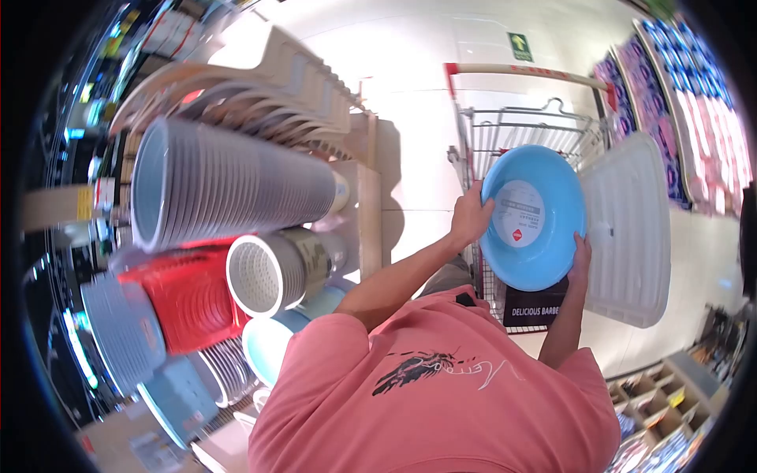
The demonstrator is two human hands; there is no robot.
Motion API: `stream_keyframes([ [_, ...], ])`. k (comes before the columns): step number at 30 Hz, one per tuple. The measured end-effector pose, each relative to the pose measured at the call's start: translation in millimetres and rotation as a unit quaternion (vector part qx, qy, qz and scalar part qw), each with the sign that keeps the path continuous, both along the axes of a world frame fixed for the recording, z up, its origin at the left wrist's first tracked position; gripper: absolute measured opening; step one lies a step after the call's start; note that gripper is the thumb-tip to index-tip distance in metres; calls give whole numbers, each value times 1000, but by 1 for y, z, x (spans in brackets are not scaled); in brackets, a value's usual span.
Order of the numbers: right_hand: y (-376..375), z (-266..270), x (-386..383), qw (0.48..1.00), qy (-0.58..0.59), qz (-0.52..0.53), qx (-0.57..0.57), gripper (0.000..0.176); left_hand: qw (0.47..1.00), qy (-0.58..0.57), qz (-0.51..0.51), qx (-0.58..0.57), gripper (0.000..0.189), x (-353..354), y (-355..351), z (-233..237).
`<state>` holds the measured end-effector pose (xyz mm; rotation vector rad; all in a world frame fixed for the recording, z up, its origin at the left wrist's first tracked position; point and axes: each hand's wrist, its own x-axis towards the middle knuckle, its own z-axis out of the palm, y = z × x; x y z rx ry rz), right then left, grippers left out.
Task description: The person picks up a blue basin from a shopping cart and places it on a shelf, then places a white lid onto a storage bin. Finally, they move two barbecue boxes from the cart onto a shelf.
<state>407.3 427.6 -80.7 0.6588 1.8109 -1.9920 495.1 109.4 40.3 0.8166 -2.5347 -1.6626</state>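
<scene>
A round light-blue plastic basin [544, 244] is held over the shopping cart [493, 122], with its inside facing up toward me. A white round label with a red mark sits on its bottom. My left hand [473, 214] grips the basin's left rim, its fingers partly out of sight behind the edge. Around the lower right rim closes my right hand [581, 256], also partly hidden. Below the basin, a black box [527, 307] with white lettering rests in the cart. A large translucent white plastic lid or tray [631, 236] stands tilted at the cart's right side.
Stacked grey buckets [236, 181], beige stools [292, 79], a red basin [189, 303] and white perforated baskets [256, 276] fill the left display. Packaged goods [694, 94] line the right shelf. A compartmented display [662, 402] stands at lower right.
</scene>
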Motion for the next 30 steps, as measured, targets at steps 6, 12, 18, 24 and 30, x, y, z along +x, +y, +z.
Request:
stream_keyframes([
  [6,-97,50,2,978,113,163,-69,42,977,92,194,19,35,123,-40,62],
  [12,-243,130,102,903,210,333,-170,39,871,229,432,-56,34,314,-57,90],
  [18,-366,177,294,782,290,527,-161,38,673,271,675,-131,36,522,-41,101],
  [24,-464,195,474,619,441,634,-141,42,556,96,773,-290,41,681,-59,68],
  [30,-516,160,565,510,493,705,6,47,525,-38,806,-273,39,762,-76,29],
])
